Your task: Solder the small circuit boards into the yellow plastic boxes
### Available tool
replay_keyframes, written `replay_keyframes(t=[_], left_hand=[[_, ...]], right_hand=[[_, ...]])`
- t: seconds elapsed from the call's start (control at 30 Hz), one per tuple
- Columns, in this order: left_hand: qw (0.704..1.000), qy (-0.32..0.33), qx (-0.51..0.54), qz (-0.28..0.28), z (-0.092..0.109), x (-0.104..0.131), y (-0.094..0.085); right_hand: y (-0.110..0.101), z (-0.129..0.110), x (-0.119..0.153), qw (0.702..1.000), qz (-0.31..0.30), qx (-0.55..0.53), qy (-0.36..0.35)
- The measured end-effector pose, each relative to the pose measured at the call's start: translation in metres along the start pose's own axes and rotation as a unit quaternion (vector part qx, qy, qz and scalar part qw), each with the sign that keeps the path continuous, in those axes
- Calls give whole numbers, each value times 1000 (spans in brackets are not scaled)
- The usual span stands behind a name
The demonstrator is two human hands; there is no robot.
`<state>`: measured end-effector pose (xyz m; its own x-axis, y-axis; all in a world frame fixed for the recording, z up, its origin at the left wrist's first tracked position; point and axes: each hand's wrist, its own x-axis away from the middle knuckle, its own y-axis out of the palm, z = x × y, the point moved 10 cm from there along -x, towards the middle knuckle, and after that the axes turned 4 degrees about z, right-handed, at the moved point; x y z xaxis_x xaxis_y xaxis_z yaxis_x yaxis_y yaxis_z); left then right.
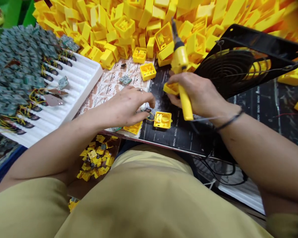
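My right hand is wrapped round a yellow hot glue gun, its dark nozzle pointing up and away from me. A yellow piece shows by those fingers; whether it belongs to the gun I cannot tell. Lower on the bench, my left hand has thumb and fingers curled about a small round black part with thin wires. These wires lead toward an open yellow case lying face up, with a round grille inside. Another yellow case lies under my left wrist, partly hidden.
Yellow cases are heaped along the back. A black fan stands at the right. On the left, a white foam tray carries many wired circuit boards. One loose board lies beyond my left hand. Yellow pieces fill a box below.
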<state>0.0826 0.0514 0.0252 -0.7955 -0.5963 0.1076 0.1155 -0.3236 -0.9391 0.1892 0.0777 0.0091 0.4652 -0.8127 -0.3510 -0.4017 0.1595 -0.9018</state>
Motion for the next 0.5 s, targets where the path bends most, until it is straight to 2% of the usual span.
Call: replay_keyframes(t=[0.1, 0.17, 0.2, 0.27, 0.33, 0.4, 0.43, 0.5], left_hand=[[999, 35, 6, -1, 17, -2, 18], [999, 48, -1, 7, 26, -8, 27], [999, 42, 0, 18, 26, -10, 27], [999, 17, 24, 45, 16, -7, 14], [996, -3, 60, 71, 2, 5, -7], [996, 14, 73, 53, -3, 23, -14], [997, 36, 65, 33, -2, 31, -9], [996, 89, 26, -3, 4, 45, 13]], right_hand=[[-23, -10, 34, 999, 19, -9, -25], [-28, -18, 56, 999, 20, -17, -47], [-28, -21, 65, 998, 21, -20, -54], [-29, -25, 77, 998, 33, -14, -57], [-33, -28, 84, 996, 70, 15, -51], [-38, -30, 85, 991, 104, 74, -31], [-38, -31, 84, 987, 114, 112, -23], [-37, -36, 79, 979, 122, 164, -22]])
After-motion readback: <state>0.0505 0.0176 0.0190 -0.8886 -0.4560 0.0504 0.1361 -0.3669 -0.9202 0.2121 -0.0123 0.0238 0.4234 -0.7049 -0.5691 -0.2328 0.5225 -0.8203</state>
